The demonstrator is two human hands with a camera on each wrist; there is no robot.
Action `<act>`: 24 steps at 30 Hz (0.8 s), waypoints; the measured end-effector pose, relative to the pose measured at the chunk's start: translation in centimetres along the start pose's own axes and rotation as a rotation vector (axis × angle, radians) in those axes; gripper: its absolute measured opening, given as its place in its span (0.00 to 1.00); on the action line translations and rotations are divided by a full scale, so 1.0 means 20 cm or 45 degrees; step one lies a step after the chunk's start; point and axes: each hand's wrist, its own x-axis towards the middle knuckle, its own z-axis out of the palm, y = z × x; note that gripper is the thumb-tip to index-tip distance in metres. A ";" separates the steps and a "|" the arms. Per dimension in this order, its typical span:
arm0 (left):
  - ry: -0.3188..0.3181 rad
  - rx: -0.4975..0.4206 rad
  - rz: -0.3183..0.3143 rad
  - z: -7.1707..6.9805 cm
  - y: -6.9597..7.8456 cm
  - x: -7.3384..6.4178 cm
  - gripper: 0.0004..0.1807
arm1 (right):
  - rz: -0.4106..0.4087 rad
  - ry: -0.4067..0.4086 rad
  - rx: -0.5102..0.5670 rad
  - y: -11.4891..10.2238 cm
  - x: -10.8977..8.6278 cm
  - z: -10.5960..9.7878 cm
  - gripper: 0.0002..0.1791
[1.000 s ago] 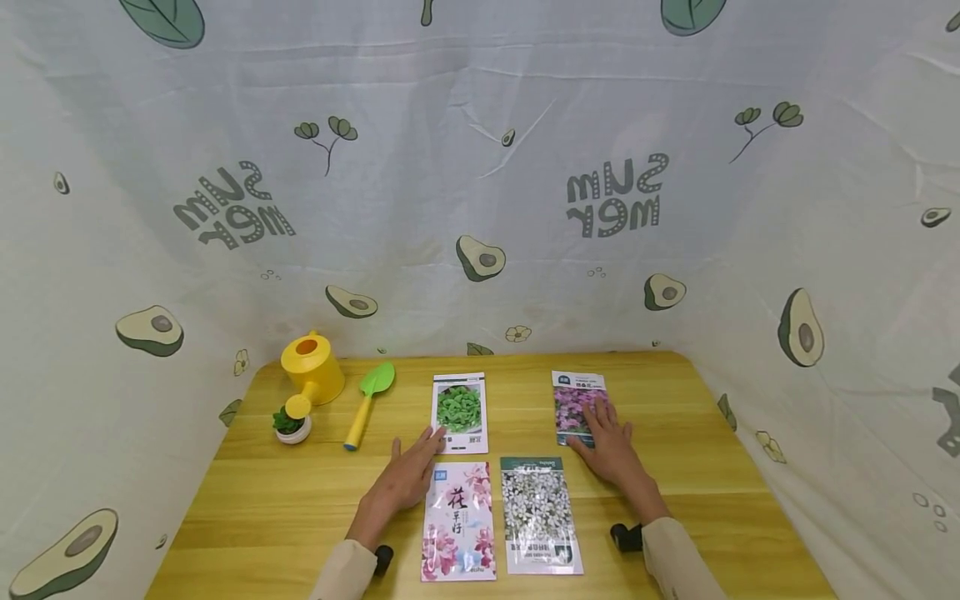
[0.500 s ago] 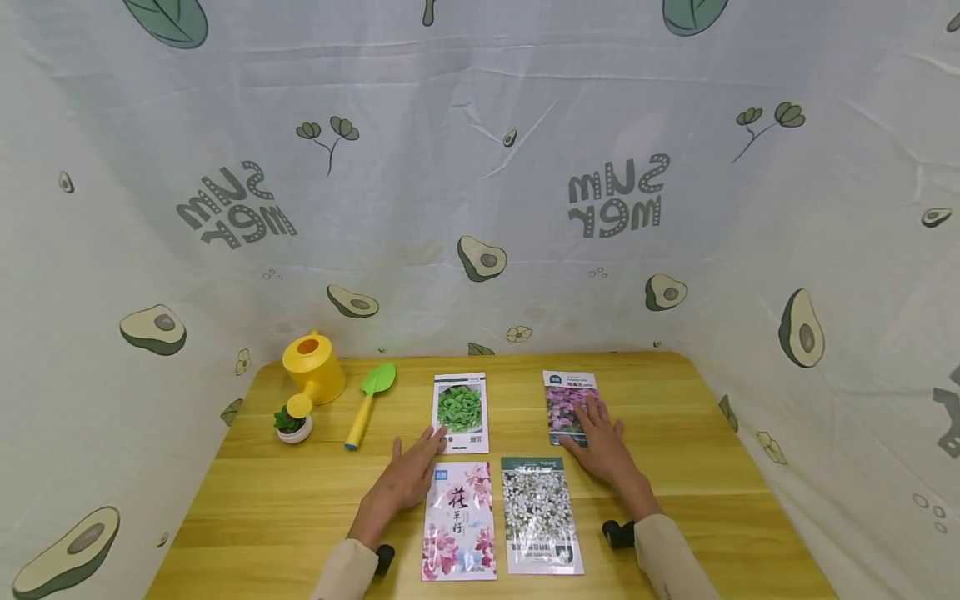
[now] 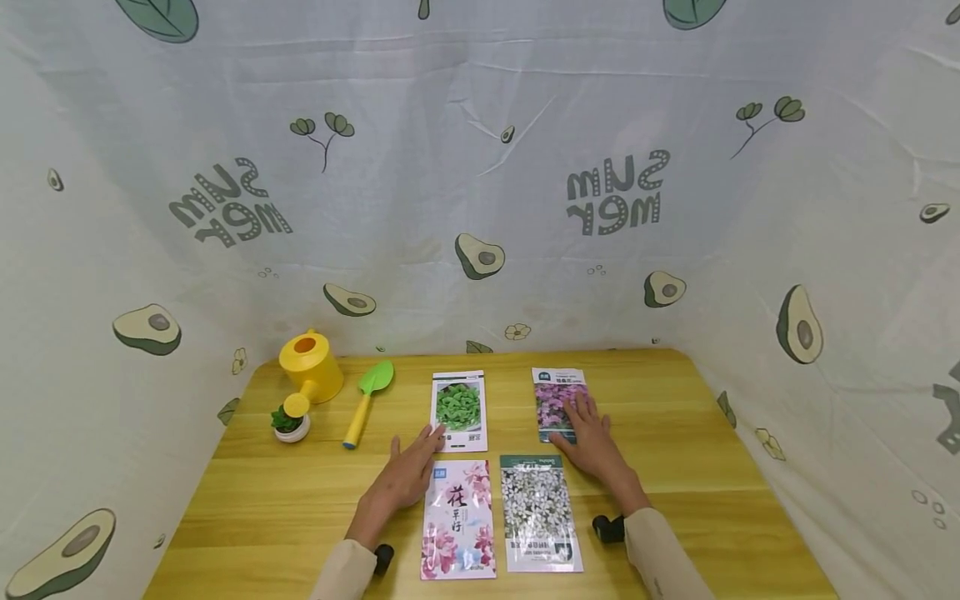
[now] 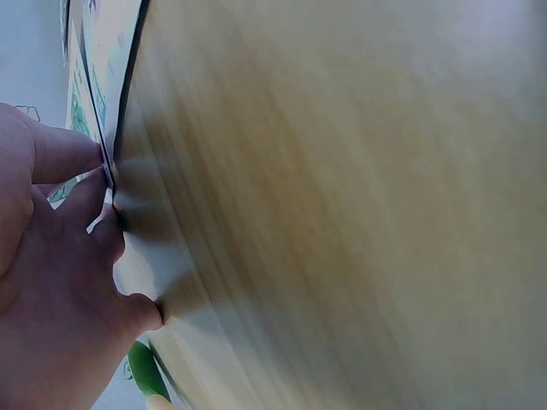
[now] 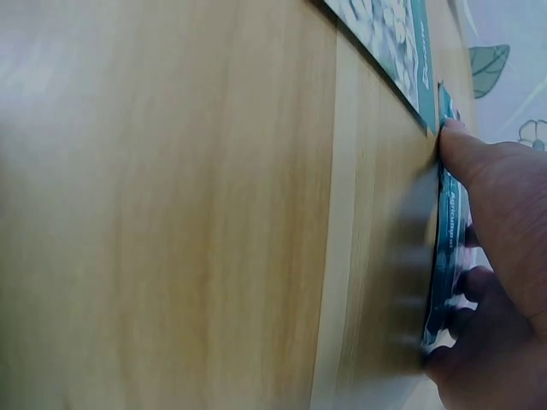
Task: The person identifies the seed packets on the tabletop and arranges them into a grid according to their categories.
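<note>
Four flat seed packets lie on the wooden table in the head view. My left hand [image 3: 408, 473] rests with its fingertips on the lower left edge of the packet with green leaves [image 3: 458, 407]; its thumb stands apart. On the right, my right hand [image 3: 594, 440] lies spread over the packet with pink-purple flowers [image 3: 552, 407], covering its lower right part. In the right wrist view, the thumb touches the end of that packet [image 5: 446, 231]. Closer to the body are a pink blossom packet [image 3: 458, 521] and a white flower packet [image 3: 538, 512], untouched.
At the back left stand a yellow watering can [image 3: 311, 368] and a small potted plant [image 3: 289, 425]. A green and yellow toy trowel [image 3: 367, 400] lies beside them. Behind the table [image 3: 660, 400] hangs a printed cloth [image 3: 420, 192].
My right hand has slid the pink-purple flower packet to the left along the table, closer to the green leaf packet. My left hand has stayed in place.
</note>
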 end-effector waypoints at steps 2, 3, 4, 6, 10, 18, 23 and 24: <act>0.005 -0.019 0.009 0.00 0.00 0.00 0.28 | -0.016 0.016 0.013 0.00 0.01 0.01 0.46; 0.008 -0.024 0.014 0.00 0.00 0.00 0.28 | -0.022 0.020 0.017 0.00 0.01 0.02 0.46; 0.007 -0.028 0.014 0.00 0.00 0.00 0.28 | -0.028 0.022 0.016 0.00 0.01 0.02 0.46; 0.011 -0.033 0.019 -0.01 0.00 0.00 0.28 | -0.039 0.028 0.020 -0.01 0.01 0.02 0.46; -0.006 -0.029 0.002 -0.01 0.01 0.00 0.27 | -0.030 0.017 0.015 -0.03 0.01 0.02 0.46; -0.007 -0.003 -0.019 -0.01 0.02 0.00 0.29 | -0.008 -0.010 -0.032 -0.05 0.02 0.03 0.45; -0.003 -0.002 -0.018 0.00 0.01 0.00 0.29 | -0.034 0.027 0.009 -0.08 0.02 0.04 0.45; -0.001 -0.001 -0.016 0.00 0.01 0.00 0.29 | -0.041 0.030 0.010 -0.08 0.02 0.05 0.45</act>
